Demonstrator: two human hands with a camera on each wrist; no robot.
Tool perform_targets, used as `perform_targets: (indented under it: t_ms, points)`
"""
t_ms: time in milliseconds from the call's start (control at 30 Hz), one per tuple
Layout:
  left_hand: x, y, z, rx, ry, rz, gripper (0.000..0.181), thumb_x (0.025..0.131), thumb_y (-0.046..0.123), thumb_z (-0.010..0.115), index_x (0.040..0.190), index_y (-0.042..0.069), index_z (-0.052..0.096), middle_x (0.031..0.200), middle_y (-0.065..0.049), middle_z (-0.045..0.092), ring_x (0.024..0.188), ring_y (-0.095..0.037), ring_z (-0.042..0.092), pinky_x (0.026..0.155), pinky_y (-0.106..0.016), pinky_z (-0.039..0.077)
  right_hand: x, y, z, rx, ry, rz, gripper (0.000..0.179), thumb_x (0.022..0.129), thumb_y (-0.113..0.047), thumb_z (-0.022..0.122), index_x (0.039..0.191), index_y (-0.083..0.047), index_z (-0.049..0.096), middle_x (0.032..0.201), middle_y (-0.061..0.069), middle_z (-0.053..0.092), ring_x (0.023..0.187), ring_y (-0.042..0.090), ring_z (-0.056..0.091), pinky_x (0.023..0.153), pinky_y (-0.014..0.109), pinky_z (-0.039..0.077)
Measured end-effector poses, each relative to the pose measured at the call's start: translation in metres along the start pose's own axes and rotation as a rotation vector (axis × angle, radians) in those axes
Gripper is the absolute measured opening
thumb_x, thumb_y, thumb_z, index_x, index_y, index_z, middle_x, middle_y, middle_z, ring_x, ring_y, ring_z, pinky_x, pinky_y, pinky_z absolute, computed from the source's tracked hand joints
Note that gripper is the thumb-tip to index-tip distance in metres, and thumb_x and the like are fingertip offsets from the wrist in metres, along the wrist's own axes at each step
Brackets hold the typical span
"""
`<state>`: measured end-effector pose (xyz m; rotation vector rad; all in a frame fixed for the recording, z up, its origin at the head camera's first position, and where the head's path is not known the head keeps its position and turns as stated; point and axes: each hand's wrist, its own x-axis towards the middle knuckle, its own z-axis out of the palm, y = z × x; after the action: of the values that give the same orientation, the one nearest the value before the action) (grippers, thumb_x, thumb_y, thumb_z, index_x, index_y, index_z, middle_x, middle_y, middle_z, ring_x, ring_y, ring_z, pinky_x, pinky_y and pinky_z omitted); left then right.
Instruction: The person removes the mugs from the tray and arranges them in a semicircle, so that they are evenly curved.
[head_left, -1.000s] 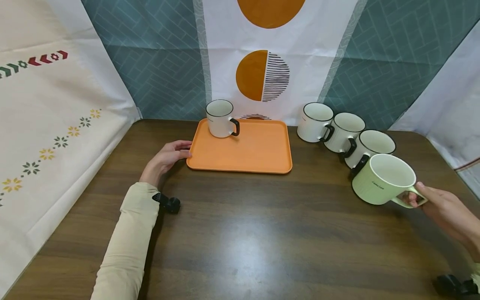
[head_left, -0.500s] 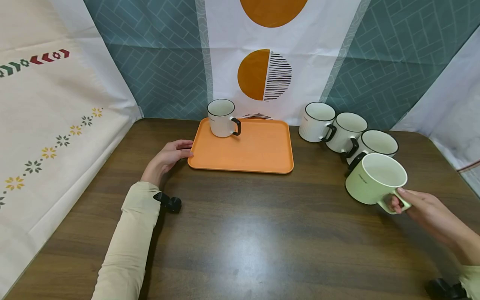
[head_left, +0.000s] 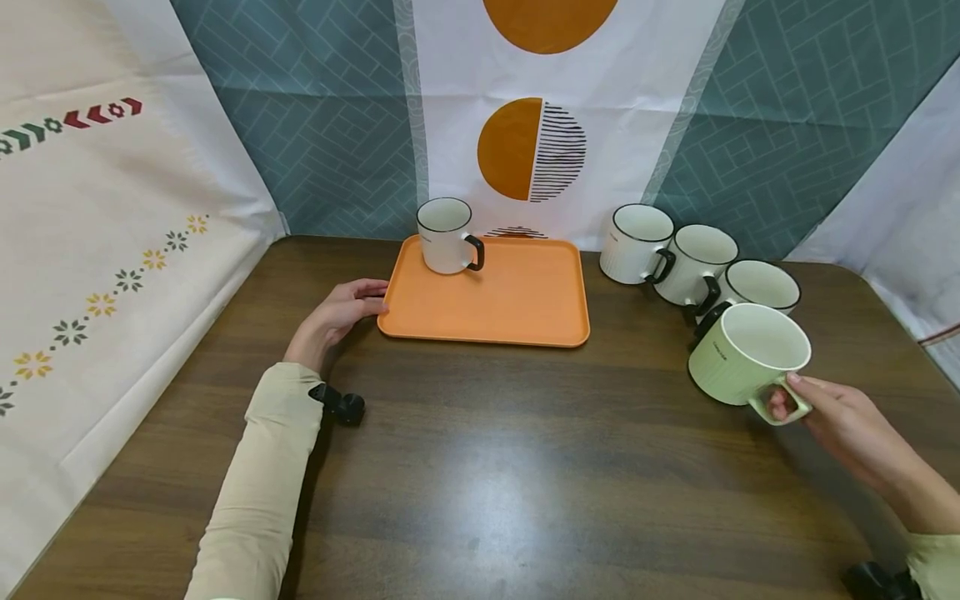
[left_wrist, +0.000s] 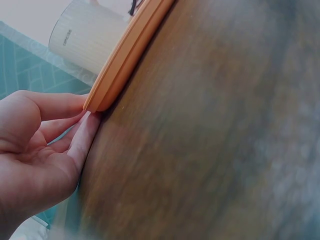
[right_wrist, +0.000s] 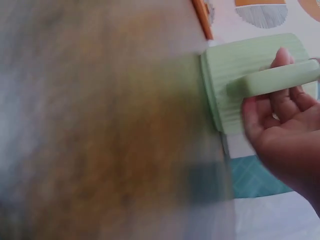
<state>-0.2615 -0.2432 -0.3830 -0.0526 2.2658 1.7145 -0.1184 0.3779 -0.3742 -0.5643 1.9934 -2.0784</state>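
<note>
My right hand (head_left: 851, 425) grips the handle of a pale green mug (head_left: 738, 367), fingers passing through the loop. The mug stands upright in front of the nearest of three white mugs and overlaps it in the head view. Its ribbed side (right_wrist: 225, 85) shows in the right wrist view. At the left edge of an orange tray (head_left: 517, 304), my left hand (head_left: 333, 321) pinches the rim between thumb and fingers, as the left wrist view shows. A white mug (head_left: 441, 250) with black rim and handle stands on the tray's back left part.
Right of the tray, a white mug (head_left: 633, 250), a second white mug (head_left: 690, 271) and a third white mug (head_left: 761, 283) stand in a slanting row, black handles toward me. A patterned cloth (head_left: 525, 167) hangs behind the dark wooden table (head_left: 480, 467).
My right hand has moved left and slightly closer with the green mug, most of it in the first half second. My left hand keeps its place on the tray.
</note>
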Motion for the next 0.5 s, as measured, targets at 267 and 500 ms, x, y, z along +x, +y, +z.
perform_targets:
  t_ms: [267, 500]
  points:
    - [0.001, 0.002, 0.001, -0.010, -0.004, 0.009, 0.054, 0.094, -0.004, 0.055, 0.143, -0.008, 0.033, 0.143, -0.024, 0.039, 0.129, -0.034, 0.042, 0.109, -0.040, 0.033, -0.003, -0.030, -0.003, -0.959, 0.284, 0.045, 0.040, 0.105, -0.015, 0.037, 0.092, -0.014, 0.075, 0.083, -0.029, 0.061, 0.079, -0.017, 0.050, 0.066, 0.009, 0.035]
    - [0.000, 0.000, 0.000, -0.001, -0.006, 0.001, 0.055, 0.094, -0.003, 0.055, 0.144, -0.009, 0.032, 0.144, -0.025, 0.038, 0.129, -0.034, 0.042, 0.109, -0.040, 0.033, 0.023, -0.061, -0.002, -0.985, 0.455, 0.089, 0.043, 0.105, -0.021, 0.039, 0.103, 0.016, 0.062, 0.074, -0.030, 0.055, 0.064, -0.013, 0.052, 0.055, 0.007, 0.042]
